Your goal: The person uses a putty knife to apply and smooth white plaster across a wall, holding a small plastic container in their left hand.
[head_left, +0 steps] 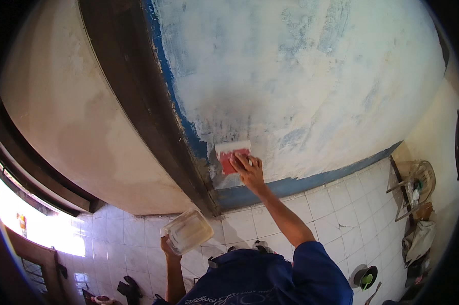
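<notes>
From where I stand, a person in a dark blue shirt (249, 279) works at a wall, its dark brown post (133, 91) serving here as the landmark. Nearest the body, on the near side of the post's foot, the left hand (167, 247) grips a clear plastic tub (190, 232) by its left edge; most of the fingers are hidden by it, and I cannot tell how they curl underneath. The tub is tilted, its open side up — probably kept close so that its pale contents stay within reach. The left forearm (175, 279) rises almost straight.

Farther out, just right of the post's lower end, the right hand (250, 172) holds a red spreader (228, 162) with a pale front edge. The fingers lie bent across its red face, seemingly to press that edge flat; the thumb's place is unclear. The right forearm (285, 218) slants forward and leftward, reaching toward the post, with the elbow out to the right.

Beyond the spreader, right of the post, the wall (310, 91) is patchy white over blue, with a bare blue band (290, 187) along its base. Left of the post is a beige panel (82, 127). Well apart, right of the post on the white tiled floor (323, 206), a dark pot (360, 276) holds a green scoop (366, 281).
</notes>
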The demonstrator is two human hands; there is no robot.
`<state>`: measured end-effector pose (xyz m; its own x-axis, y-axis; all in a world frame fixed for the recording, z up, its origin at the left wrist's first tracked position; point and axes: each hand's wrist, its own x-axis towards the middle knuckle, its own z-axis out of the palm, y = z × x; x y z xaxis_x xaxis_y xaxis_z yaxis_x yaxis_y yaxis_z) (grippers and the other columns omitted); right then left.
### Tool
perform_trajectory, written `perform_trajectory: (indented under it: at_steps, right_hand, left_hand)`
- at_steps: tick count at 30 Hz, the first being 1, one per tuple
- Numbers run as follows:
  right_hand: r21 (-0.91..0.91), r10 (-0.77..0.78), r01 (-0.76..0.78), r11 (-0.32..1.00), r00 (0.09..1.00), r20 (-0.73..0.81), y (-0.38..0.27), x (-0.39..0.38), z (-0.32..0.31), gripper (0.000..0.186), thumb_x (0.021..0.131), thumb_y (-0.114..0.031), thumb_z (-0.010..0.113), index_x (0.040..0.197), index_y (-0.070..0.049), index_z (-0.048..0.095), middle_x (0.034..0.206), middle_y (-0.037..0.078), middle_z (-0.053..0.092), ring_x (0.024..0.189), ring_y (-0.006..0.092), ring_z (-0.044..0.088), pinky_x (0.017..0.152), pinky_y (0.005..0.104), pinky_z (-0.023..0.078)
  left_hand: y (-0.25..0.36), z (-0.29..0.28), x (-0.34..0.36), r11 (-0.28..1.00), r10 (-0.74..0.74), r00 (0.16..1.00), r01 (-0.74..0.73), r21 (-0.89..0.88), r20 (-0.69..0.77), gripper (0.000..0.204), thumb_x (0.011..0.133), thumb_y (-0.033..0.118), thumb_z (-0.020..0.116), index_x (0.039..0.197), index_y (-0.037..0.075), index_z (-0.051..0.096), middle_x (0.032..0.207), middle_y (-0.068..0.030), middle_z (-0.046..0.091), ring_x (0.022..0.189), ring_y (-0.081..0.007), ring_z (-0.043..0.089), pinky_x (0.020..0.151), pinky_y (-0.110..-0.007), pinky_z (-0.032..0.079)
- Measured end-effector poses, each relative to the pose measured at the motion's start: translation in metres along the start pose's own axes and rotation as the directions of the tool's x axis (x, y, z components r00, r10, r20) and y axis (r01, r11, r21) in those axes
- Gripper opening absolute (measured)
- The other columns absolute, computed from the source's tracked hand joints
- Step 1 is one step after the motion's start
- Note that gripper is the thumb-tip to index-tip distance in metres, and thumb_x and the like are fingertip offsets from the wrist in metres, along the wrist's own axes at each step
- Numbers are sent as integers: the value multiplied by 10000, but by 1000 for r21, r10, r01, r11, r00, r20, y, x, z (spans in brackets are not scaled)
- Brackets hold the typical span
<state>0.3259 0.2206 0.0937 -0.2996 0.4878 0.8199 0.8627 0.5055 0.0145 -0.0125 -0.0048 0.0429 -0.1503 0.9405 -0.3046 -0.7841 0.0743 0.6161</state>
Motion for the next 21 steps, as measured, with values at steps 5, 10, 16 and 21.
perform_trajectory:
  at_steps: [5, 10, 16, 21]
  right_hand:
    - [129, 36, -26, 991, 997, -70, 5, -16, -24, 485, 723, 7, 639, 1150, -219, 685, 1275, -54, 583, 1085, 204, 456, 875, 407, 316]
    - [-29, 29, -42, 999, 936, -350, 70, 68, -67, 452, 699, -1, 638, 1102, -189, 717, 1250, 21, 608, 1043, 239, 471, 890, 393, 334]
    - [-77, 49, -78, 994, 943, -331, 109, 46, -34, 537, 686, 51, 646, 1148, -218, 697, 1303, 45, 579, 1081, 253, 463, 896, 387, 348]
    - [16, 53, -52, 999, 994, -100, 81, -50, -5, 609, 714, 37, 652, 1255, -239, 625, 1378, 37, 523, 1141, 220, 476, 908, 422, 353]
  left_hand:
    - [2, 8, -2, 998, 53, 998, -53, 21, -19, 640, 788, 380, 465, 1302, -2, 480, 1225, -182, 574, 1091, -333, 581, 943, -439, 479]
    - [-5, -2, 3, 997, -30, 998, 34, 70, -57, 638, 788, 391, 473, 1303, 14, 483, 1222, -174, 568, 1093, -323, 578, 950, -433, 479]
    - [-13, 26, 8, 998, -40, 999, 39, 56, 28, 633, 775, 373, 511, 1300, 20, 486, 1224, -159, 570, 1091, -326, 581, 937, -431, 490]
    - [-19, 36, 14, 998, -9, 999, 6, 66, 31, 628, 763, 350, 521, 1288, 7, 490, 1202, -166, 585, 1073, -326, 592, 928, -432, 494]
